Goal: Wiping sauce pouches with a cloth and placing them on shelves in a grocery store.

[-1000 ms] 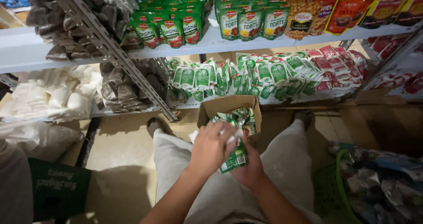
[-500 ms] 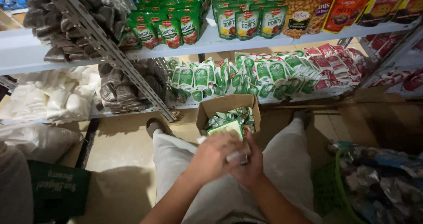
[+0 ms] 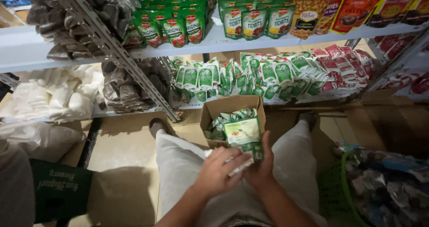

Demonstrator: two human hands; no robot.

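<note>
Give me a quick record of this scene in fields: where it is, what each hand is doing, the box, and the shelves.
setting: shop aisle, person seated facing metal shelves
left hand: on white wrapping against the pouches
right hand: holds a stack of green pouches, thumb up its side
cardboard box: open, on floor between the legs, green pouches inside
upper shelf: upright green pouches
lower shelf: green-and-white sachets, red ones further right

Carton (image 3: 232, 106) on floor before shelves (image 3: 277, 41) (pouches (image 3: 230, 122) inside); hands' pouch (image 3: 243, 135) just in front.
</note>
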